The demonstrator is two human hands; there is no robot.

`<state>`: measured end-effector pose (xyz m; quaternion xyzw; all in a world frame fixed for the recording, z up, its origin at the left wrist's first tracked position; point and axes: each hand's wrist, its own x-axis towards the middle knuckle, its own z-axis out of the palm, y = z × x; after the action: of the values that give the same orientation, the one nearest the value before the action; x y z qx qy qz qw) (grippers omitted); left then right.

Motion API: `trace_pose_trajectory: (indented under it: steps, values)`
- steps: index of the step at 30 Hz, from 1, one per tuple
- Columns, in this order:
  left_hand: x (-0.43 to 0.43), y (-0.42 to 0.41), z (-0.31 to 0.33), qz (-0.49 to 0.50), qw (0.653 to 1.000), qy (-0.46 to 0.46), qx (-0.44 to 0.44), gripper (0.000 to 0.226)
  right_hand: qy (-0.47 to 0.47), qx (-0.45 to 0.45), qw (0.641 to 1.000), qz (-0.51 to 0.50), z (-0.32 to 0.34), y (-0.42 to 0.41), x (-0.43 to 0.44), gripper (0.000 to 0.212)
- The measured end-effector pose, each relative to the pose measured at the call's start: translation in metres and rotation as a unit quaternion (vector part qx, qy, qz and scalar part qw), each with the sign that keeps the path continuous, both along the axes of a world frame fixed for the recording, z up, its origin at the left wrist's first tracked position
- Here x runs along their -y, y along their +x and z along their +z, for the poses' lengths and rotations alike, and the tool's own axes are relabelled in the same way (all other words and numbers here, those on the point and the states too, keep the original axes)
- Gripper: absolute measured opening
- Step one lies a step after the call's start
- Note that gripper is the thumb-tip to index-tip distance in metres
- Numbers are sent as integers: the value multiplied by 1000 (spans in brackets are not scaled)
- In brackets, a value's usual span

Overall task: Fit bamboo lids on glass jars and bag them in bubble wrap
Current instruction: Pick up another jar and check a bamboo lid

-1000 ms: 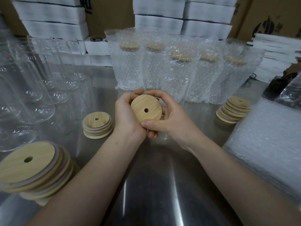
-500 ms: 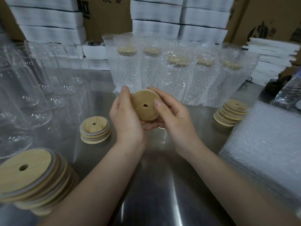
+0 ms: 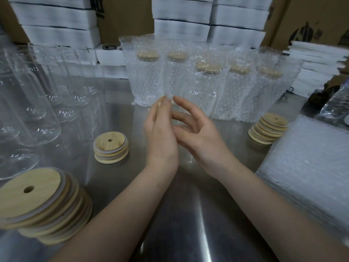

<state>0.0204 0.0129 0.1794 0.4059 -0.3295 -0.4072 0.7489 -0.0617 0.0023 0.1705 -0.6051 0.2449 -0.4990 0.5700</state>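
Note:
My left hand (image 3: 160,137) stands edge-up over the middle of the steel table (image 3: 188,214). It pinches a bamboo lid (image 3: 159,104) between thumb and fingers; only a thin tan sliver of the lid shows, the rest is hidden behind the hand. My right hand (image 3: 200,137) sits right beside it with fingers spread and relaxed, holding nothing. Behind the hands stands a row of several lidded jars in bubble wrap (image 3: 147,80). Bare glass jars (image 3: 32,103) crowd the left side.
Stacks of bamboo lids sit at near left (image 3: 34,191), centre left (image 3: 110,146) and right (image 3: 270,127). A pile of bubble wrap bags (image 3: 306,159) lies at the right edge. White boxes (image 3: 181,12) and cardboard cartons line the back.
Both hands held the lid face-up before. Now the lid is turned edge-on in my left hand, and my right hand has let go and spread its fingers.

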Motion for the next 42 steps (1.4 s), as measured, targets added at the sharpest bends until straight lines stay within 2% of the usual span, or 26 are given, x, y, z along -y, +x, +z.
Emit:
trace_pose_trajectory:
  steps: [5, 8, 18, 21, 25, 28, 32, 37, 39, 42]
  values:
    - [-3, -2, 0, -67, 995, 21, -69, 41, 7, -1, 1000, -20, 3, -3, 0, 58]
    - [-7, -5, -1, -98, 994, 17, -38, 48, 37, 38, 999, 5, 5, -2, -1, 61]
    - [-14, -8, -1, -93, 985, -51, 140, 63, 25, 46, 997, -52, 4, -2, -3, 24]
    - [-13, -7, 0, -84, 985, -54, 143, 57, 32, 54, 997, -51, 4, -3, -1, 11]
    - [-3, -3, -4, -62, 993, -32, 100, 57, 59, 85, 995, 2, 4, -5, 1, 8]
    - [0, 1, -2, -82, 996, 0, 36, 58, 58, 89, 992, 60, 6, -9, 2, 18]
    - [2, 9, 1, -86, 996, -1, -3, 56, 52, 62, 989, 122, 9, -12, 2, 39]
    - [9, 14, -3, -103, 993, -20, -60, 52, 15, 41, 993, 109, 14, -17, 2, 54]
    - [12, 14, -6, -77, 996, -22, -45, 51, 3, 49, 994, 98, 18, -21, 4, 59]
    - [14, 13, -12, -32, 998, -7, 48, 39, -17, 73, 994, 77, 23, -28, 6, 66]
